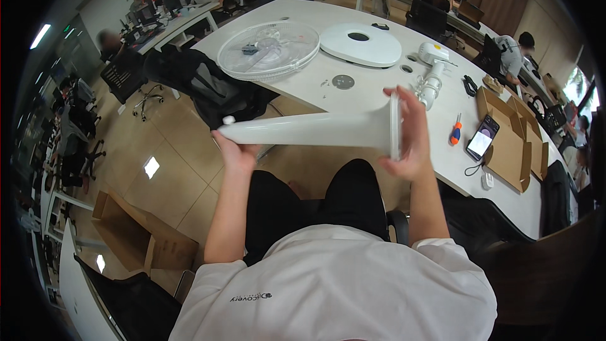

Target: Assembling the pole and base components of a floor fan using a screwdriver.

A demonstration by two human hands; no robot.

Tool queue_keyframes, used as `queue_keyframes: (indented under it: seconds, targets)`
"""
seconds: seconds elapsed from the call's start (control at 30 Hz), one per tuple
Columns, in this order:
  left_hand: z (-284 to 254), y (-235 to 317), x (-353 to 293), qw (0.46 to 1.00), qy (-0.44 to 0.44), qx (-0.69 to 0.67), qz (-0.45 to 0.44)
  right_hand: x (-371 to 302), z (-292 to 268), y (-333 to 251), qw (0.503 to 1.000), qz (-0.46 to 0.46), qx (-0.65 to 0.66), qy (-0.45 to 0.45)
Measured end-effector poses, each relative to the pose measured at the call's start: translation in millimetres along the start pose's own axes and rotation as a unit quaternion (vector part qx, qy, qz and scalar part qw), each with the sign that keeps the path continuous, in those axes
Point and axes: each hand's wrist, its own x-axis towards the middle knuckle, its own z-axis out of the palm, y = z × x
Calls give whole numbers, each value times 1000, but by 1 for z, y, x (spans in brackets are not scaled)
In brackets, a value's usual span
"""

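Observation:
A white fan stand tube (309, 129) lies level in front of me, above my lap and near the table's front edge. My left hand (237, 153) grips its narrow end from below, beside a small white knob. At the other end the tube flares into a wide round flange, and my right hand (413, 139) holds that rim with fingers and thumb around it. On the table beyond are a round fan grille (268, 53), a white disc-shaped base (341, 49) with a dark centre hole, and a white fan motor head (433, 57) on a short neck.
A screwdriver (456, 131), a phone (483, 135) and an open cardboard tray (509, 151) lie on the right of the white table (303, 91). Left of the table stands a chair with a dark backpack (208, 82). A cardboard box (170, 249) sits on the floor. Several people work behind.

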Motion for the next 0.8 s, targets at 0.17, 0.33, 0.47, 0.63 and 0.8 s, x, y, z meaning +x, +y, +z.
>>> queue_keyframes:
  seconds: [0.17,0.33,0.47,0.63,0.8]
  targets:
    - [-89,-75,-23,842,-110,275,-450,30,-16,-34,982,60,-178,-21]
    - [-118,-109,-40,684,-187,602,-366,17,46,-39,955,132,-217,-157]
    - [-92,-96,-49,701,-262,637,-186,7,89,-34,928,219,-229,-195]
    - [-56,-63,-67,696,-303,625,-181,11,101,-28,923,218,-236,-213]
    - [-36,-42,-73,616,-407,666,-106,11,109,-34,908,242,-252,-230]
